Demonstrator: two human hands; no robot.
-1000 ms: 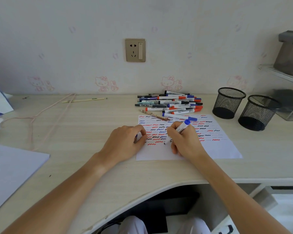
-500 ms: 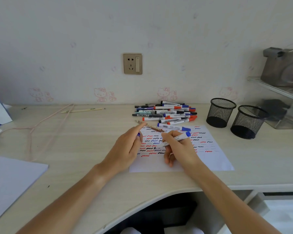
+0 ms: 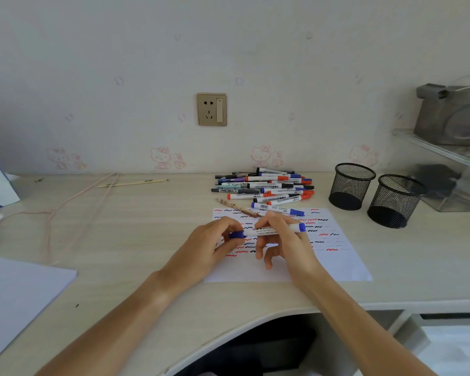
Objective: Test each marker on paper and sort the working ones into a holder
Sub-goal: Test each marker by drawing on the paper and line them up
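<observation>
A white marker with blue ends (image 3: 269, 230) lies level above the test paper (image 3: 337, 256), held between both hands. My left hand (image 3: 215, 244) pinches its blue cap at the left end. My right hand (image 3: 285, 240) grips the white barrel with thumb and fingers. The paper carries rows of red, blue and black squiggles. Behind it lies a pile of markers (image 3: 266, 185), with one blue marker (image 3: 277, 209) and a brown patterned pen (image 3: 239, 208) at the paper's top edge. Two black mesh holders (image 3: 352, 185) (image 3: 395, 200) stand at the right.
A pink cord (image 3: 65, 207) and a thin stick (image 3: 132, 183) lie on the desk at the left. White sheets (image 3: 14, 297) sit at the near left. A clear shelf with a grey box (image 3: 451, 115) rises at the far right. A wall socket (image 3: 211, 109) is above the pile.
My right hand lifted the marker off the paper and turned it level. My left hand came off the paper and brought the blue cap onto the marker's left end.
</observation>
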